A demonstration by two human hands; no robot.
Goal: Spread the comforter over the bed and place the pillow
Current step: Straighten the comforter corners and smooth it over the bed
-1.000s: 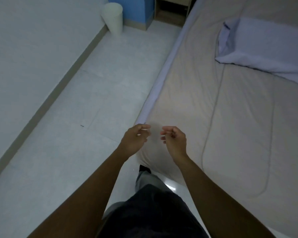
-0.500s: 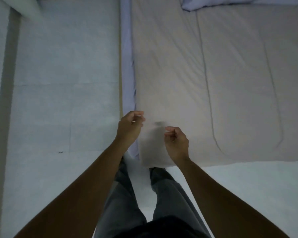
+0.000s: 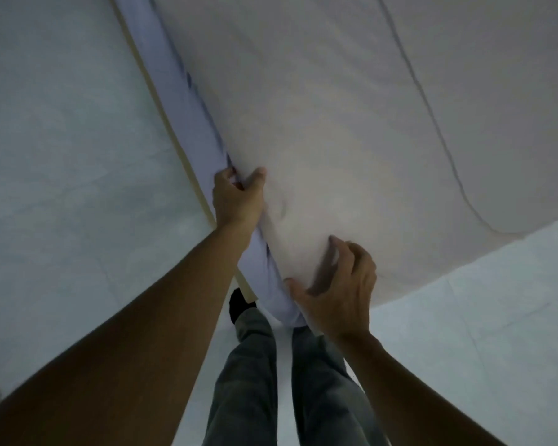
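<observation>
Standing at the foot corner of the bed (image 3: 181,101), whose lavender-covered side runs from 11 o'clock down to centre. The beige comforter (image 3: 351,107) lies flat over the mattress and fills the view from 12 to 3 o'clock, its stitched seam curving at 2 o'clock. Its near corner bulges toward 6 o'clock. The left hand (image 3: 239,197), just off centre toward 9 o'clock, grips the comforter's side hem, thumb on top and fingers (image 3: 229,175) curled under the edge. The right hand (image 3: 339,294), at about 5 o'clock, has its fingers (image 3: 335,243) bent over the corner with the thumb at its lower rim. It looks to be clasping it, though there is motion blur. Pale floor (image 3: 62,156) shows at 9 and 4 o'clock, and the person's legs (image 3: 255,365) at 6. Judgement: spreading is largely done. What is in hand is squaring and smoothing this corner so the hem hangs even with the mattress edge. The pillow is not in view, so its placement cannot be judged from here. The far corners are also unseen.
</observation>
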